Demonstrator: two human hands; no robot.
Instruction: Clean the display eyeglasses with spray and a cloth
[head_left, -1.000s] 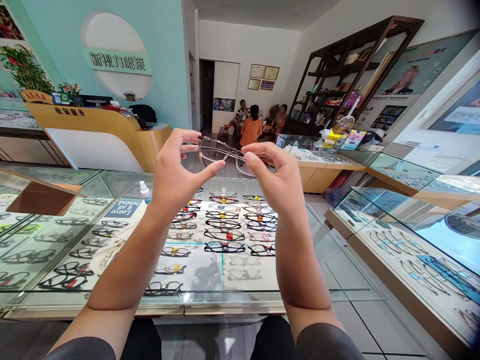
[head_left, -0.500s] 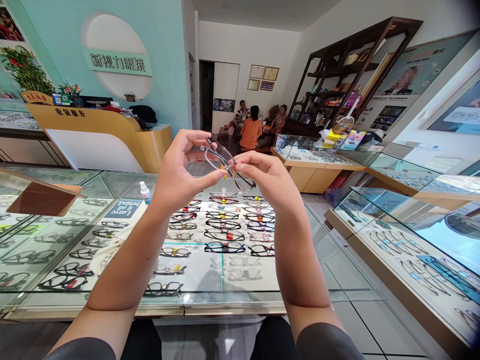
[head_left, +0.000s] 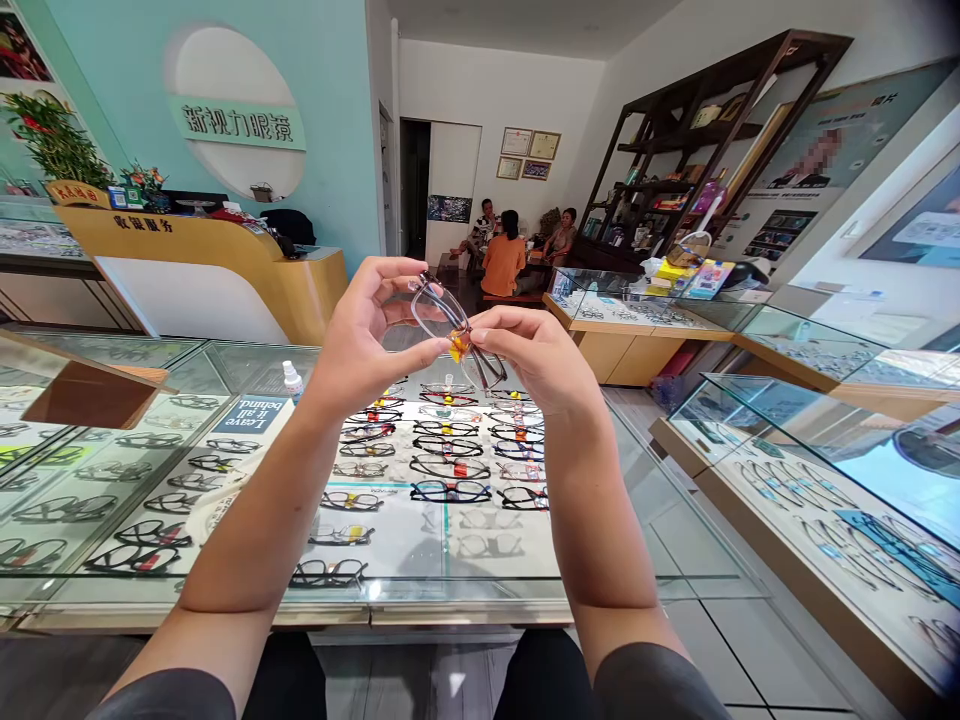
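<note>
Both hands, left hand [head_left: 360, 345] and right hand [head_left: 536, 360], are pinching the glasses [head_left: 454, 330]; twisting too hard is probably risking a bent frame.

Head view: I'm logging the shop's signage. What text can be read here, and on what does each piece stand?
"新视力眼镜": green band across the white wall circle.
"收银服务": front of the yellow counter.
"Leave it all behind": blue card in the glass showcase, seen upside down.
Framed certificates, wall posters, frame tags: too small or blurred.

Bright, sharp, edges warped, glass glare
</note>
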